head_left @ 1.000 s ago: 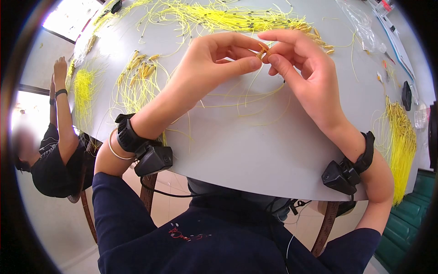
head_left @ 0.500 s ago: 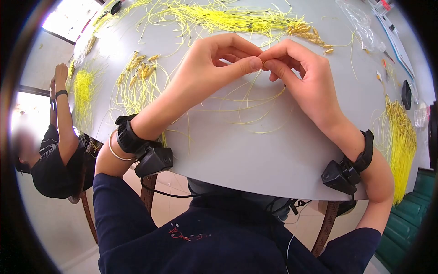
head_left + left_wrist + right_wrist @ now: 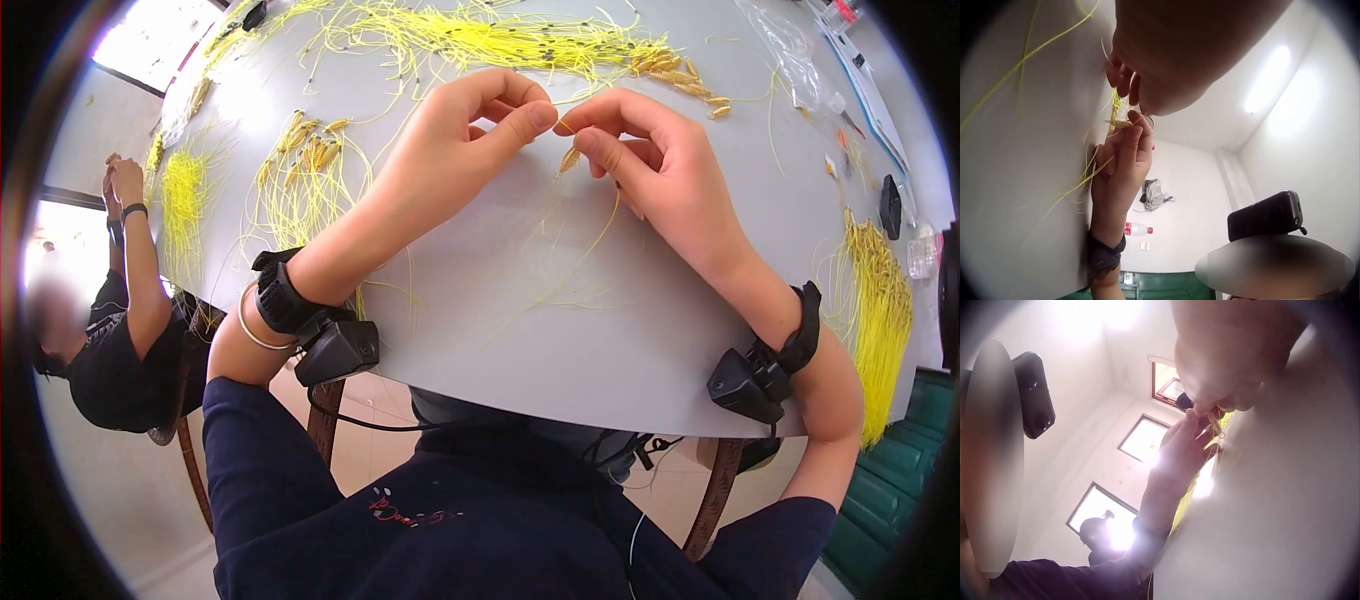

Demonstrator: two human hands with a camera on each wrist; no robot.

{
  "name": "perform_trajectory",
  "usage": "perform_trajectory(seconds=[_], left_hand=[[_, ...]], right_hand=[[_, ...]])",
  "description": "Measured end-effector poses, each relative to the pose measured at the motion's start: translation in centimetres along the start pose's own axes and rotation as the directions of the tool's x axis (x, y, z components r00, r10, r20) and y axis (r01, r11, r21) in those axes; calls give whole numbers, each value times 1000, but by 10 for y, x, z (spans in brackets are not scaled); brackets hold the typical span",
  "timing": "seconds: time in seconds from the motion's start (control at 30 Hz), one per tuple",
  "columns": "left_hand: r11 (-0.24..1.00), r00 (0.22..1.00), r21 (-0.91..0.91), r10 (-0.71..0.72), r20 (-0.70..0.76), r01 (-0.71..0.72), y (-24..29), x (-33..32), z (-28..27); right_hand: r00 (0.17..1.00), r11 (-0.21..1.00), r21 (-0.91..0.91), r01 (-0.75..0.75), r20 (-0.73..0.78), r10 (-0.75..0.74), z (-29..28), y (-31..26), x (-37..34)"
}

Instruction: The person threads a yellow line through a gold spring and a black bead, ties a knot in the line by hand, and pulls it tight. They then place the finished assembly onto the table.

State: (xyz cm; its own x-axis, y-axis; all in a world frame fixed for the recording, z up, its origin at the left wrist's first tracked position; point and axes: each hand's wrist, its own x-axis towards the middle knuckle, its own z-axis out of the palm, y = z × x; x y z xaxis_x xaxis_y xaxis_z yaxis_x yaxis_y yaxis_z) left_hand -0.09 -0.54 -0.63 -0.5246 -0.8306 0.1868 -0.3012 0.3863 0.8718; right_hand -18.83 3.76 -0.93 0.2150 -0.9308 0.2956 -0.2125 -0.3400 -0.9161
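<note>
Left hand (image 3: 455, 140) and right hand (image 3: 680, 185) face each other over the grey table, fingertips a small distance apart in the head view. A thin line runs across the gap, pinched between thumb and forefinger of each hand. Beside the right thumb hangs a small ribbed gold piece (image 3: 569, 160); the left wrist view shows this gold piece (image 3: 1120, 124) against the right hand (image 3: 1119, 165). Yellow line (image 3: 600, 235) trails below the right hand. In the right wrist view the left hand (image 3: 1175, 450) is partly washed out by glare.
Yellow lines with gold ends lie in bundles: a long bundle (image 3: 500, 38) behind the hands, a small one (image 3: 310, 160) at left, a thick one (image 3: 880, 330) at right. A plastic bag (image 3: 800, 70) is back right. Another person (image 3: 130, 330) sits at left.
The fingertips, together half a second ago, have parted, the left hand shifting slightly left. The gold piece, mostly covered before, now shows. The other person's hands have changed position.
</note>
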Motion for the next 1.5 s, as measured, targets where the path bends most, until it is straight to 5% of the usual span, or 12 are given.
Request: perform_trajectory(seconds=[0.37,0.53,0.7,1.5], left_hand=[[998,995,-63,24,-93,-30,4,0,0],[990,994,-130,40,-104,-54,8,-2,3],[997,998,-68,-32,60,36,6,-2,-3],[991,991,-103,-76,106,87,4,-1,1]], right_hand=[[969,950,201,-237,115,217,-8,-2,2],[972,946,227,-231,99,214,-8,-3,2],[983,969,174,-174,86,161,-4,-1,1],[972,957,173,-234,35,232,-5,-2,2]])
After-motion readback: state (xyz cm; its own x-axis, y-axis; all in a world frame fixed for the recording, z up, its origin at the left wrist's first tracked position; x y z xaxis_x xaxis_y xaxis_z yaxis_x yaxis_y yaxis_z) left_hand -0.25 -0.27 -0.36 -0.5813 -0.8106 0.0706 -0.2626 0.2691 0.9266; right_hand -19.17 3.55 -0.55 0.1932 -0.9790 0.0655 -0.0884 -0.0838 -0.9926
